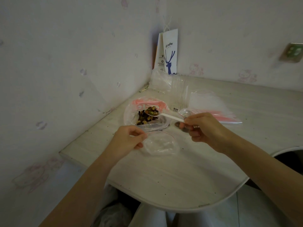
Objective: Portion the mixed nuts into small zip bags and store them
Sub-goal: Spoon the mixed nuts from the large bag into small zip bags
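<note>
The mixed nuts (144, 117) lie in a large clear bag (131, 110) towards the table's (180, 177) far-left edge. Over them is a loaded white plastic spoon (168, 116), bowl pointing left, long axis running back right to the right hand (205, 128), which pinches its handle. The left hand (129, 138) pinches the rim of 1 small zip bag (161, 144). This looks like the scooping step. Next, the spoon needs carrying level to that bag's mouth, then tipping.

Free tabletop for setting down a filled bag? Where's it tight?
Free: the near table strip between the small zip bag and the rounded edge; also its far-right part between the zip bag stack and the wall. Crowded: the corner, with the bag of mixed nuts, clear wrap and coffee paper bag.
</note>
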